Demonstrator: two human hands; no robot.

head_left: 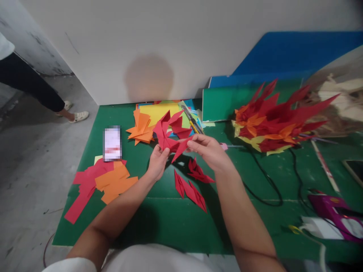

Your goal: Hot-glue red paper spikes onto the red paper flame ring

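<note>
Both hands hold up a red folded-paper piece (167, 141), made of pointed segments joined in a curved chain, above the green table (136, 223). My left hand (159, 160) pinches its lower left part between thumb and fingers. At its right end, my right hand (208, 149) grips a pointed red segment. Below the hands lie more red folded-paper points (191, 190) and a small red folded cluster (198, 172). Behind the held piece sit a stack of orange folded pieces (141, 128) and yellow paper sheets (153, 113).
Red strips (85, 185) and orange strips (116, 181) lie at left near a phone (112, 143). A cutter knife (193, 119) rests behind my right hand. A flame-like paper model (278, 121), a black cable (272, 185) and a purple device (331, 211) are at right. A person's leg (34, 83) shows at left.
</note>
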